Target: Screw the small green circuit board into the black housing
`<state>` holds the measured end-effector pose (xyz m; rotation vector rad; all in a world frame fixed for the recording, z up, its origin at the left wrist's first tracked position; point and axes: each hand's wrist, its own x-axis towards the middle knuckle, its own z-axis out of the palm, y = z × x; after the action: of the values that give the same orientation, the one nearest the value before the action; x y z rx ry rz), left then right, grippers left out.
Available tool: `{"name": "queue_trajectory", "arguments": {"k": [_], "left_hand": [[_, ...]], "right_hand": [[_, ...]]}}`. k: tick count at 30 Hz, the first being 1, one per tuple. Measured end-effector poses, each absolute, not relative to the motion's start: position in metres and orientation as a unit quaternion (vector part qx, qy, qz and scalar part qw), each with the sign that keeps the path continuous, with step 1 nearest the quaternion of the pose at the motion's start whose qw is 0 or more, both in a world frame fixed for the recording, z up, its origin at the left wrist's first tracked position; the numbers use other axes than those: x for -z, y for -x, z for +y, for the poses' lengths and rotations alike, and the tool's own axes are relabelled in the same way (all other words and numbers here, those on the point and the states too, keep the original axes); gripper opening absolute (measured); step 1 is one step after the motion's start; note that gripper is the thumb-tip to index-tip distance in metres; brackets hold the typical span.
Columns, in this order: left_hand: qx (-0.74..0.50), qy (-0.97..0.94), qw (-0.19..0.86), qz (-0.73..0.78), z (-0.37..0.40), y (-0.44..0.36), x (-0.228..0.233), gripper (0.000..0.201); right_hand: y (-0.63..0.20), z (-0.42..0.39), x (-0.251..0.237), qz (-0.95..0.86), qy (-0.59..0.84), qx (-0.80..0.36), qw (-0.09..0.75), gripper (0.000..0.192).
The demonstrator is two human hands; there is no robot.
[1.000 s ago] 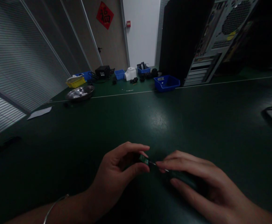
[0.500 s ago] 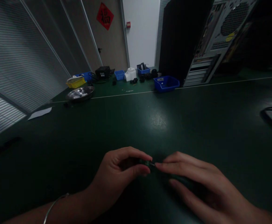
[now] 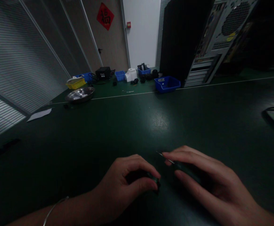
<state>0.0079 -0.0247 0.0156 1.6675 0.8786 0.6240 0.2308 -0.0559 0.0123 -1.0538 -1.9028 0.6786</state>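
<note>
This side of a blue bin (image 3: pixel 167 86), the left hand (image 3: pixel 123 186) pinches a small green part (image 3: pixel 155 179); the right hand (image 3: pixel 212 177) grips a slim-tipped tool (image 3: pixel 184 169). A slip could jab the left hand; a loosened pinch, drop the part.

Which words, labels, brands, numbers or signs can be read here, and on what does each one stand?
"福": on the red diamond on the door.
Too small or blurred to read: any text on the red box, the black box or the yellow sticker.
No brand or number is readable.
</note>
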Motion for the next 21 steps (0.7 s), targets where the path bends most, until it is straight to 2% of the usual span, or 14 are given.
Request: {"name": "queue_trajectory", "arguments": {"k": [6, 11, 15, 21], "left_hand": [[-0.216, -0.852, 0.410, 0.244, -0.026, -0.010, -0.007, 0.013], [-0.232, -0.862, 0.382, 0.241, -0.028, -0.010, -0.010, 0.022], [-0.250, -0.861, 0.335, 0.291, -0.032, -0.009, -0.017, 0.015], [-0.240, -0.900, 0.194, 0.308, -0.032, -0.012, 0.002, 0.050]], "right_hand": [[-0.228, -0.056, -0.013, -0.748, 0.426, -0.286, 0.421, 0.036], [-0.227, -0.053, -0.013, -0.750, 0.432, -0.296, 0.403, 0.035], [-0.228, -0.054, -0.014, -0.763, 0.449, -0.297, 0.357, 0.035], [-0.227, -0.058, -0.016, -0.798, 0.435, -0.305, 0.284, 0.036]]}}
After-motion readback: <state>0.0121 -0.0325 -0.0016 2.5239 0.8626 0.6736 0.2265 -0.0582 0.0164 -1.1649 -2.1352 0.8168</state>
